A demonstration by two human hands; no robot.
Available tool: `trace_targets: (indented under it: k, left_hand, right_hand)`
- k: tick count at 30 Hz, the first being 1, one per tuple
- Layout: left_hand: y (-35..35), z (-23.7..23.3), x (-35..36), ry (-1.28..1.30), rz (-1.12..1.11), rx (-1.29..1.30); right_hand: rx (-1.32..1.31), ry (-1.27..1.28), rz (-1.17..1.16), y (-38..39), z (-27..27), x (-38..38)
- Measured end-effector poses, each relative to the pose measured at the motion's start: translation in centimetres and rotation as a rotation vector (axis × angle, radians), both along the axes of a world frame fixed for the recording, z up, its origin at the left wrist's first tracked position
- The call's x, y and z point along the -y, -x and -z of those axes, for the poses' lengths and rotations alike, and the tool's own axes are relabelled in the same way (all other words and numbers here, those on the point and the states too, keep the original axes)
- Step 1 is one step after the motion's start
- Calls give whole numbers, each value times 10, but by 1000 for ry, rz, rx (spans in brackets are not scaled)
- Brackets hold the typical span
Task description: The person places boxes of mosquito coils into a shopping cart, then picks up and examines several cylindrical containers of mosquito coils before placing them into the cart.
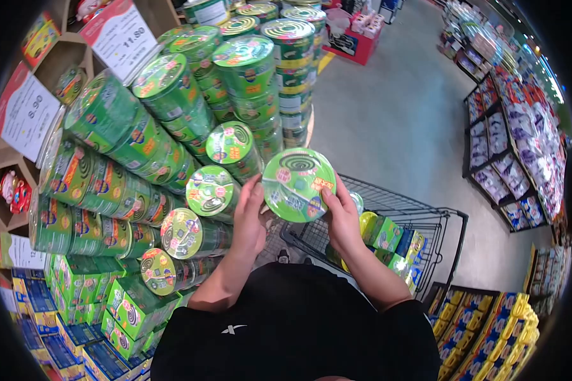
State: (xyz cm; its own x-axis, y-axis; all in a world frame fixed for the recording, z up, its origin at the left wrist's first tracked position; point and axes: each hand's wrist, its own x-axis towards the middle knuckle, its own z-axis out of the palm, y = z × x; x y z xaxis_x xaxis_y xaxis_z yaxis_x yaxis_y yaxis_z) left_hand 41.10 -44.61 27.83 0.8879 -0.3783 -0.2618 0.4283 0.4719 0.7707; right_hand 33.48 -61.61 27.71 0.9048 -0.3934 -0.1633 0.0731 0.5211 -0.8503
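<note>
Between my hands, in front of my chest, is a round green mosquito coil tin (297,193) with its printed lid facing up. A dark spiral coil is pictured on the lid. My right hand (343,219) grips its right side, thumb on the lid's edge. My left hand (250,219) is closed against the tin's left side; part of its fingers is hidden. Close to the left hand, stacked mosquito coil tins (211,190) lean outward with lids toward me.
A black wire shopping cart (448,219) at my right holds green boxes (386,233) and yellow packs. Price signs (122,37) stand above the tins at left. Green cartons (133,308) are stacked low left. A display rack (499,152) stands across the grey aisle floor (388,127).
</note>
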Motion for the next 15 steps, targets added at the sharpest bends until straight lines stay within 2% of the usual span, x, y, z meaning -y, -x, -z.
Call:
trace_targets:
  k: [4,15]
  left_hand:
    - [15,33,8,5,194,-13]
    - [48,54,21,-43,291,-9]
  right_hand:
    - [-53,93,44,38,25,14]
    - [-126,18,69,100,48,25]
